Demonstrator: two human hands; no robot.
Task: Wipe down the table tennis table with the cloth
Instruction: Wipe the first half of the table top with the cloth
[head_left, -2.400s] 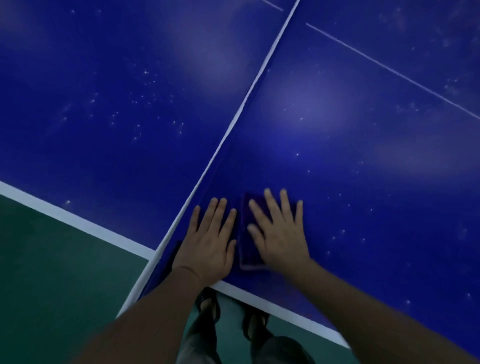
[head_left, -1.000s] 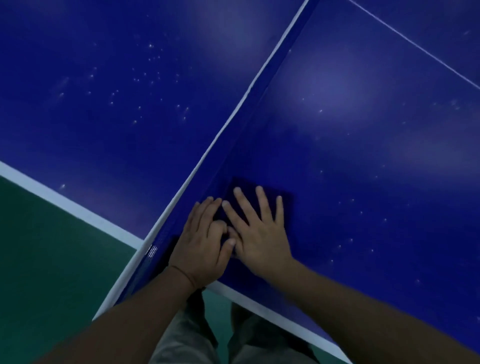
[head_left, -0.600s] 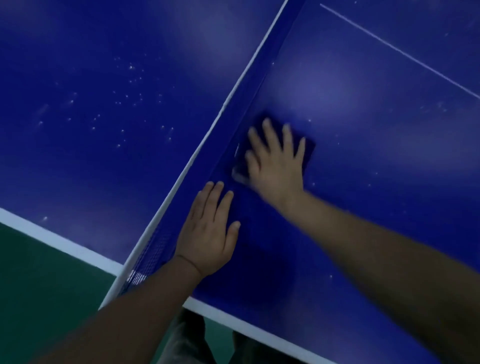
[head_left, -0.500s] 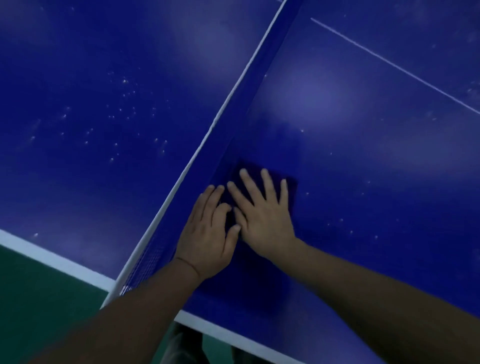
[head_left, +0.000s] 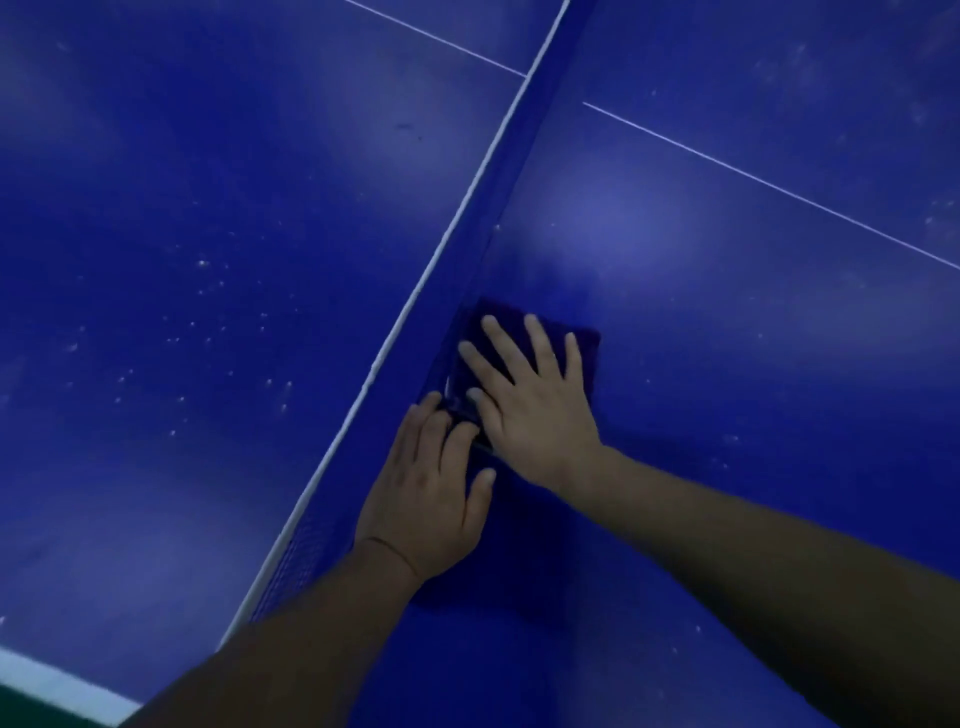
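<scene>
The blue table tennis table (head_left: 727, 312) fills the view. A dark purple cloth (head_left: 584, 343) lies flat on its right half, right beside the net. My right hand (head_left: 530, 405) presses flat on the cloth with its fingers spread. My left hand (head_left: 431, 493) lies flat on the table just behind it, fingertips touching the cloth's near edge, next to the net. Most of the cloth is hidden under my right hand.
The blue net (head_left: 467, 291) with a white top band runs diagonally from lower left to upper right, dividing the table. White specks dot the left half (head_left: 208, 322). A thin white centre line (head_left: 769, 182) crosses the right half. A white edge band (head_left: 52, 680) shows at lower left.
My right hand slid the cloth forward along the net, back toward me, then forward again a little. My left hand stayed flat beside the net. The view shifted farther over the table.
</scene>
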